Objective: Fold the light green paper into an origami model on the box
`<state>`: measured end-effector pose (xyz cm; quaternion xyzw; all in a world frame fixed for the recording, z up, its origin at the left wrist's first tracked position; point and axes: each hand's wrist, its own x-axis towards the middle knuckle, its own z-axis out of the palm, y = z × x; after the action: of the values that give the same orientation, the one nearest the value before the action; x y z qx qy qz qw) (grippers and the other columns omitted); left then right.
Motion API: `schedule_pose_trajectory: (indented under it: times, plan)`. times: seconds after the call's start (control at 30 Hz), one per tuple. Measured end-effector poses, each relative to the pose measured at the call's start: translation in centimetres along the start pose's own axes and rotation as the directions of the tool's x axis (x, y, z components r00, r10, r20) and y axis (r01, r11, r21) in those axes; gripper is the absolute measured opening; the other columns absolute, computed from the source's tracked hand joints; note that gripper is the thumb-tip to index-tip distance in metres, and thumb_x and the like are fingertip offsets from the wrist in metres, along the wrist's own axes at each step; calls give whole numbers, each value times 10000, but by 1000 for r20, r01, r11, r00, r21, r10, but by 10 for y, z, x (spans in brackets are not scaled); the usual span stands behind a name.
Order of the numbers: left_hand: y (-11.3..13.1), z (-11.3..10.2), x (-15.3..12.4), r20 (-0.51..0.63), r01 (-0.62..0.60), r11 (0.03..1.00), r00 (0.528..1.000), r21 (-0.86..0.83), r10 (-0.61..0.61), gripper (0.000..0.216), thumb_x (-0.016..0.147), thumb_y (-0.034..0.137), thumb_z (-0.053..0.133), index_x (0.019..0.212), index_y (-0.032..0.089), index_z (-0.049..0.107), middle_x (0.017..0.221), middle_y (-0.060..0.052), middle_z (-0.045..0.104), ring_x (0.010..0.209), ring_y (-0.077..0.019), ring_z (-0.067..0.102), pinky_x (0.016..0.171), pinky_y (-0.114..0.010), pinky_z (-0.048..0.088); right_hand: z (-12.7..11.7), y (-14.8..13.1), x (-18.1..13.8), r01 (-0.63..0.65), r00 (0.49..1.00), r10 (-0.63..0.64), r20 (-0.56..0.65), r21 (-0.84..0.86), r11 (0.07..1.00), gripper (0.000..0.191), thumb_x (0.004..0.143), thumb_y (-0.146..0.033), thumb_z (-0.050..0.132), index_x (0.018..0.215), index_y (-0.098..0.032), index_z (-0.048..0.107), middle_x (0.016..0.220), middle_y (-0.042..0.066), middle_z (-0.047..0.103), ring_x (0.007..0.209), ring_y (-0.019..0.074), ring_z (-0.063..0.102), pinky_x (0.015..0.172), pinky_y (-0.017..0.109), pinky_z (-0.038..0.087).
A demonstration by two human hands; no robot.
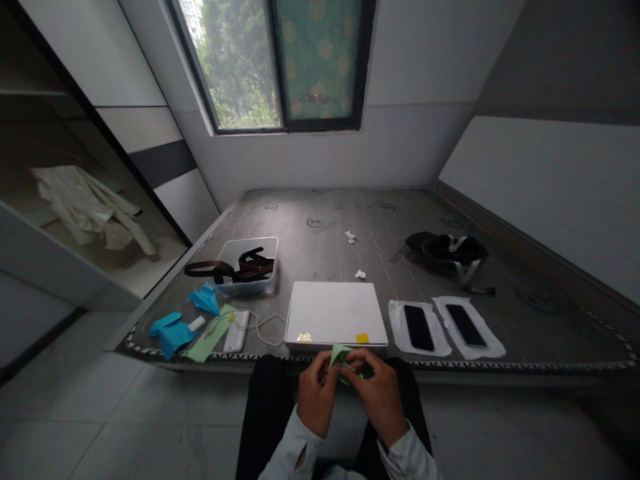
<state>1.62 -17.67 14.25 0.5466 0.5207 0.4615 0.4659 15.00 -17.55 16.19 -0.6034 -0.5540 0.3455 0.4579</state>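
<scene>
A small piece of folded green paper (338,353) is pinched between my two hands, just in front of the white box at the mattress edge. My left hand (317,392) grips its left side with thumb and fingers. On the other side my right hand (379,399) has its fingers closed round the paper, hiding part of it. Just beyond my hands lies the flat white box (334,312), with a yellow sticky note (362,339) at its front right and a shiny gold patch at its front left.
To the left are a clear plastic bin (250,288) with belts, blue paper pieces (175,335), a green paper strip (207,342) and a white power bank (237,331) with a cable. Two phones (419,328) on white wrappers and a dark cap (447,252) lie right. White scraps (361,274) sit behind the box.
</scene>
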Motion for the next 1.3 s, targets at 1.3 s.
schedule_pose_trajectory:
  times: [1.3]
  plan:
    - [-14,-5,7,-96,-75,978,991,197,96,222,857,358,579,911,246,764,977,-72,752,916,-229,699,851,-329,551,3,22,0,-69,997,76,-34,172,983,317,741,-490,697,840,-209,590,707,-4,605,658,166,553,625,264,455]
